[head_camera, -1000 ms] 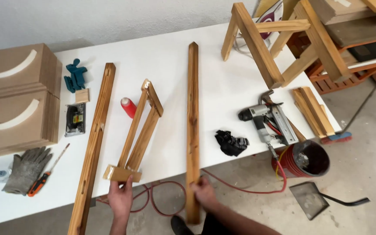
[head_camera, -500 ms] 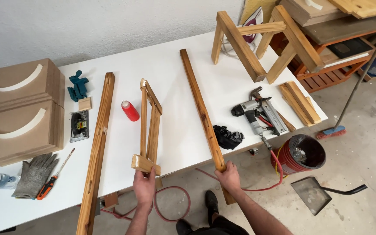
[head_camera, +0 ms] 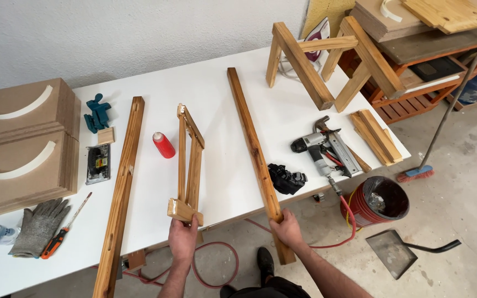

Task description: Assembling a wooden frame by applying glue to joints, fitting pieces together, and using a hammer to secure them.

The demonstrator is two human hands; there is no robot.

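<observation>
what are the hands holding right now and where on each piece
Left hand grips the small wooden frame at its near end block; right hand grips the long wooden rail near its near end.

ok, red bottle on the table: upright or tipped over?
Tipped. The red bottle lies on its side on the white table, left of the small wooden frame.

We see a long, square-section wooden beam point(head_camera: 254, 152) of reddish-brown stain lying flat on the white surface point(head_camera: 222, 99), running diagonally with its near end overhanging the front edge. Left of it lies a narrow wooden frame point(head_camera: 187, 160), two slim rails joined by a pale block at the near end.
</observation>
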